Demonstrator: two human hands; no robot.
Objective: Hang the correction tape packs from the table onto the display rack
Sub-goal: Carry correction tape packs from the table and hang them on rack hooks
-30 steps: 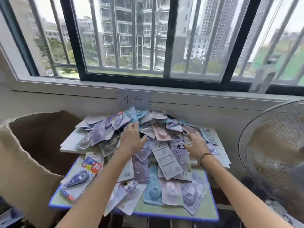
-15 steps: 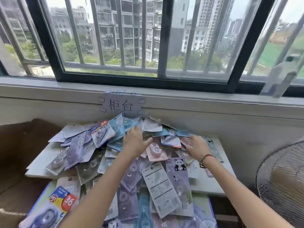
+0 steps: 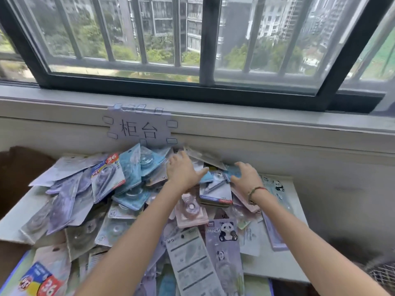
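Correction tape packs (image 3: 132, 193): a loose heap covering most of the bench, piled up against the wall under the window.
Bench (image 3: 275, 268): white top, bare strip showing at its right edge.
Paper sign (image 3: 139, 130): taped to the wall just above the heap.
Left hand (image 3: 181, 171): palm down, fingers spread flat on packs at the back.
Right hand (image 3: 245, 176): fingers bent over a blue pack; grip unclear.
Bracelet (image 3: 255, 192): on the right wrist.

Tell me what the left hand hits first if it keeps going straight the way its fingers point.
The left hand points away from the person, toward the wall under the window. First in line are probably the pale packs leaning at the back of the pile, then the wall. Depth is unclear.
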